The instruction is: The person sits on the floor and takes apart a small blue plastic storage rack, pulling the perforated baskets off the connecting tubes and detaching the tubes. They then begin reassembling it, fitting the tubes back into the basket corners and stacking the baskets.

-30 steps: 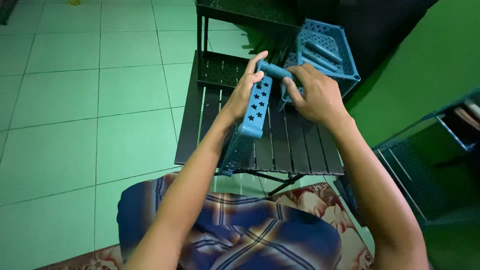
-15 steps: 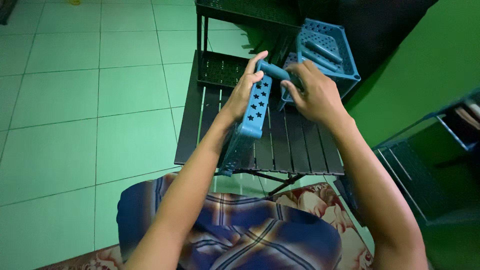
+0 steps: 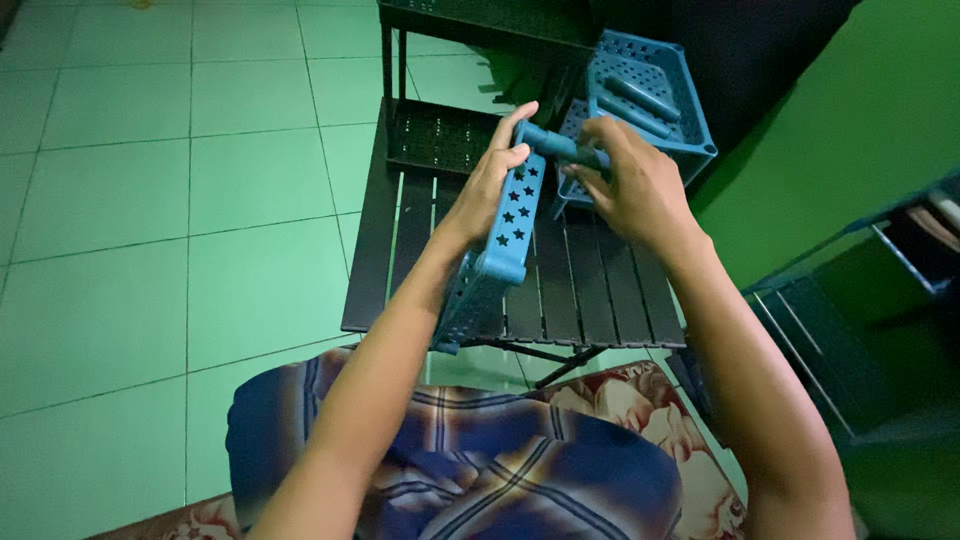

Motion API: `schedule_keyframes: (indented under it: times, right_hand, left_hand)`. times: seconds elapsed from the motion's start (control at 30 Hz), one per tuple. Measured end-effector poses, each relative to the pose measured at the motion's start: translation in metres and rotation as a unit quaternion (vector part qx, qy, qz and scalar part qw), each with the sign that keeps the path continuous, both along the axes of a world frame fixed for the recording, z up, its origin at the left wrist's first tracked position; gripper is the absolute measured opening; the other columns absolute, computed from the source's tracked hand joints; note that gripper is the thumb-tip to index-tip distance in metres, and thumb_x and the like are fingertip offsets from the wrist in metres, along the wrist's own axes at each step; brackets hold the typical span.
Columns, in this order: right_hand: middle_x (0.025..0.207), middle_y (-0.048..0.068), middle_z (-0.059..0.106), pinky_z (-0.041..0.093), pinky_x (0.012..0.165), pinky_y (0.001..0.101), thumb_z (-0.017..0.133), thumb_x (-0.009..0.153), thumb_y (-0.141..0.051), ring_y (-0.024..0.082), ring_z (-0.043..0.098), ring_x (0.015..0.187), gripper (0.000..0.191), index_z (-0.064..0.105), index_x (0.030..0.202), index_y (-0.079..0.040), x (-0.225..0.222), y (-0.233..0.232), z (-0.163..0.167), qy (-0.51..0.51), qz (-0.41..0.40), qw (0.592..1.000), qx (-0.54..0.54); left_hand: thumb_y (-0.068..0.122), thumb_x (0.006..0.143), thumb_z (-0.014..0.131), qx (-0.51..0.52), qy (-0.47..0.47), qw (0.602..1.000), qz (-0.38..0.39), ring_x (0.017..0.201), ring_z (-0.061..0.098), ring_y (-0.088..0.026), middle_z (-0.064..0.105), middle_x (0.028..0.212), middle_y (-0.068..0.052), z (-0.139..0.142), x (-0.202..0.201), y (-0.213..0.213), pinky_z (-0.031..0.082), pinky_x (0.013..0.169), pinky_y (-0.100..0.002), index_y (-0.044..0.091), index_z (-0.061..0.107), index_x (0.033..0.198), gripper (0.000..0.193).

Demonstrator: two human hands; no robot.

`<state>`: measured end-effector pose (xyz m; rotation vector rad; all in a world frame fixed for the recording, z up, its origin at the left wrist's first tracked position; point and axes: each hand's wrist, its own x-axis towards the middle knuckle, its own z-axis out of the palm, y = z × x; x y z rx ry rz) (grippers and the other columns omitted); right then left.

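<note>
Scene dimly lit; a strong green-teal cast is laid over everything. Brightest area found on the floor tiles point(image 3: 180, 200) toward 10 o'clock. Deep shadow held at 1 o'clock and 4 o'clock. No glare noted. Slight wide-angle bending seen at edges. Focus soft throughout; fine detail smeared.

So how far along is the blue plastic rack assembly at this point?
Early stage, it seems. No tier looks finished. In hand: the left hand steadies a blue star-cutout plastic shelf tray on edge over the black slatted metal table, while the right hand holds a blue plastic tube post at its top corner. Left: a second blue perforated tray holding loose blue posts.
</note>
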<state>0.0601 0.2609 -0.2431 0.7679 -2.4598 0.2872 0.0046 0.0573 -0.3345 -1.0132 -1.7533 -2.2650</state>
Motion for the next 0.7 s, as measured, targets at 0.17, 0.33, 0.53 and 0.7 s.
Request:
schedule_keyframes:
  times: [0.17, 0.33, 0.53, 0.7]
  right_hand:
    - [0.111, 0.017, 0.069, 0.055, 0.075, 0.0422, 0.072, 0.103, -0.027, 0.033, 0.070, 0.091, 0.040, 0.054, 0.132, -0.005, -0.011, 0.028, -0.013, 0.002, -0.039, 0.999, -0.003]
    - [0.107, 0.019, 0.064, 0.051, 0.080, 0.0432, 0.053, 0.107, -0.008, 0.033, 0.064, 0.090, 0.029, 0.057, 0.136, -0.004, -0.044, 0.084, -0.023, -0.043, -0.080, 0.986, -0.140]
    - [0.114, 0.024, 0.063, 0.052, 0.089, 0.0460, 0.060, 0.098, -0.004, 0.041, 0.064, 0.101, 0.031, 0.067, 0.128, -0.001, -0.097, 0.113, -0.020, 0.027, -0.102, 0.988, -0.109]
    - [0.121, 0.023, 0.069, 0.051, 0.098, 0.0453, 0.068, 0.092, -0.006, 0.040, 0.066, 0.111, 0.030, 0.070, 0.122, -0.003, -0.126, 0.104, -0.010, -0.017, -0.131, 0.985, -0.113]
  left_hand:
    - [0.041, 0.101, 0.041, -0.020, -0.024, 0.999, 0.018, 0.076, 0.048, -0.011, 0.047, 0.086, 0.001, 0.002, 0.004, 0.002, 0.042, 0.077, -0.027, 0.019, 0.033, 0.162, 0.065]
    - [0.038, 0.103, 0.041, 0.015, -0.039, 0.999, -0.020, 0.074, 0.043, -0.010, 0.046, 0.085, 0.000, 0.003, 0.008, 0.000, 0.040, 0.071, -0.027, 0.018, 0.034, 0.163, 0.064]
    - [0.038, 0.105, 0.038, -0.004, 0.006, 1.000, 0.011, 0.072, 0.042, -0.009, 0.044, 0.086, 0.002, 0.010, 0.014, 0.003, 0.041, 0.070, -0.026, 0.017, 0.034, 0.163, 0.062]
    - [0.035, 0.098, 0.040, 0.048, -0.101, 0.992, -0.057, 0.062, 0.040, -0.009, 0.041, 0.076, 0.002, 0.015, 0.018, -0.002, 0.039, 0.057, -0.028, 0.017, 0.033, 0.159, 0.064]
